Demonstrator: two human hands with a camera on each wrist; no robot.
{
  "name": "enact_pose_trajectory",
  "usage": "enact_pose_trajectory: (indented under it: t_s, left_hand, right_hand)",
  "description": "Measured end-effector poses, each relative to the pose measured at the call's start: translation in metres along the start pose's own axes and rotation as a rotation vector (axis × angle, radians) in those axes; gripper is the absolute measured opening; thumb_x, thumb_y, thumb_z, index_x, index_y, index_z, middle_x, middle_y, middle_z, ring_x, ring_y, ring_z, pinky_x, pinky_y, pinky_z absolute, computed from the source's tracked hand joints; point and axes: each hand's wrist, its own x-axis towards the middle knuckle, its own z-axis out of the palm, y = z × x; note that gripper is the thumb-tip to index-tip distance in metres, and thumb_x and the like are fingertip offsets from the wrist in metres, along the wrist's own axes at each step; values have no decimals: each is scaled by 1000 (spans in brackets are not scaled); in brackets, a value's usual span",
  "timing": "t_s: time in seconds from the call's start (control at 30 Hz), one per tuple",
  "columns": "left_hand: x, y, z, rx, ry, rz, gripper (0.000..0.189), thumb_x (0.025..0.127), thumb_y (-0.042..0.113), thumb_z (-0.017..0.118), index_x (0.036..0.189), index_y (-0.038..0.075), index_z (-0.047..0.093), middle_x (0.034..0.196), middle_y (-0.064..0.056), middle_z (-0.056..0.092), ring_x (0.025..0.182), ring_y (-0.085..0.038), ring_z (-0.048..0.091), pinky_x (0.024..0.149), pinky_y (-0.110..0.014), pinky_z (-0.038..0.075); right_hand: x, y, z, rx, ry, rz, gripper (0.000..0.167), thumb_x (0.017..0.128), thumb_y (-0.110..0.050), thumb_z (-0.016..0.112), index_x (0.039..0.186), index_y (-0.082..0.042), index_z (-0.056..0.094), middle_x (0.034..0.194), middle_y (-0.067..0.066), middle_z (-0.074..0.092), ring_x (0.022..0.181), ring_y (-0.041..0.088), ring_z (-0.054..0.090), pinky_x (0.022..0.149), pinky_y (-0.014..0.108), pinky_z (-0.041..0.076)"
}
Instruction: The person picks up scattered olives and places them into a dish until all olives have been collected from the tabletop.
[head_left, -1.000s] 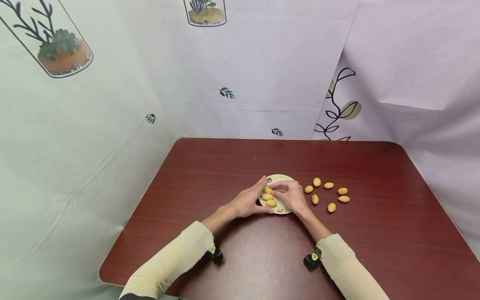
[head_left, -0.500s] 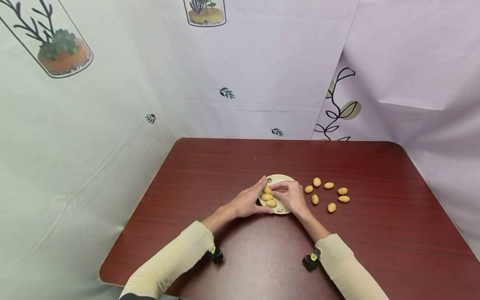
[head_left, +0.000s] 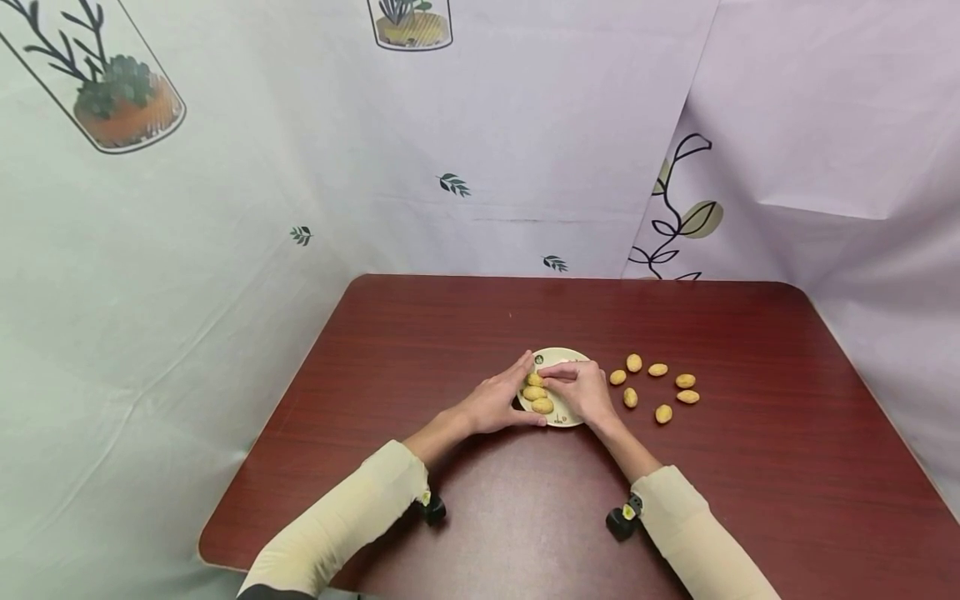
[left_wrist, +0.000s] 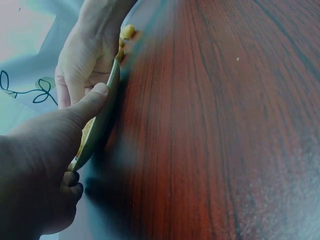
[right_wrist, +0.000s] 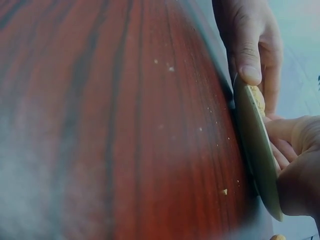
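Note:
A small cream plate [head_left: 564, 416] with printed marks lies on the table between both hands. My left hand [head_left: 491, 404] grips its left side. In the left wrist view the thumb [left_wrist: 92, 102] presses the rim. Yellow oval nut-like pieces form a row along the plate's left side, among them a middle one [head_left: 534, 392] and a near one [head_left: 542, 406]. Over the plate, my right hand [head_left: 585, 390] pinches the far piece [head_left: 534, 379] between thumb and fingers. In the right wrist view the plate [right_wrist: 252, 135] appears edge-on and mostly hides the pieces.
Several more yellow pieces [head_left: 631, 397] are scattered on the table right of the plate. The dark red wooden table [head_left: 420, 325] meets patterned cloth [head_left: 495, 133] at the back and sides. Small crumbs [right_wrist: 224, 191] dot the tabletop in the right wrist view.
Almost nothing differs. Both hands keep their places at the plate, and the head view has shifted very slightly.

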Motion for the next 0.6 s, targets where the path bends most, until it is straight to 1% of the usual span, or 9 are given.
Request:
enact_pose_trajectory:
  t_s: [0.13, 0.23, 0.33, 0.47, 0.6]
  left_hand:
    - [0, 0, 0, -3, -1, -3, 114, 93, 60, 77, 171, 6, 14, 177, -14, 13, 158, -28, 29, 121, -54, 35]
    - [0, 1, 0, 0, -2, -7, 115, 92, 61, 77, 171, 5, 14, 177, -13, 13, 158, -27, 29, 121, -55, 35]
    - [1, 1, 0, -1, -5, -11, 115, 93, 61, 77, 171, 6, 13, 178, -13, 13, 158, -28, 28, 121, -55, 35]
    - [1, 1, 0, -9, 0, -9, 115, 92, 59, 78, 171, 5, 14, 177, -13, 13, 157, -28, 29, 121, -54, 35]
    - [1, 1, 0, -12, 7, -7, 114, 92, 58, 79, 170, 4, 15, 177, -14, 14, 157, -28, 32, 120, -52, 37]
  right_hand:
    - [0, 1, 0, 24, -4, 19, 15, 86, -7, 89, 101, -9, 87, 106, 8, 81, 106, 25, 76, 89, 29, 55]
    - [1, 1, 0, 54, -13, 37, 16, 87, -7, 88, 103, -8, 87, 107, 9, 81, 103, 25, 77, 84, 21, 55]
    - [1, 1, 0, 85, -17, 50, 17, 89, -5, 86, 105, -6, 86, 107, 11, 81, 102, 26, 77, 79, 15, 54]
    - [1, 2, -1, 140, -15, 72, 17, 91, -4, 84, 108, -3, 85, 106, 13, 80, 103, 28, 77, 77, 13, 53]
    - [1, 3, -1, 219, -31, 93, 21, 92, -3, 82, 113, 0, 82, 110, 15, 79, 107, 30, 76, 79, 14, 56]
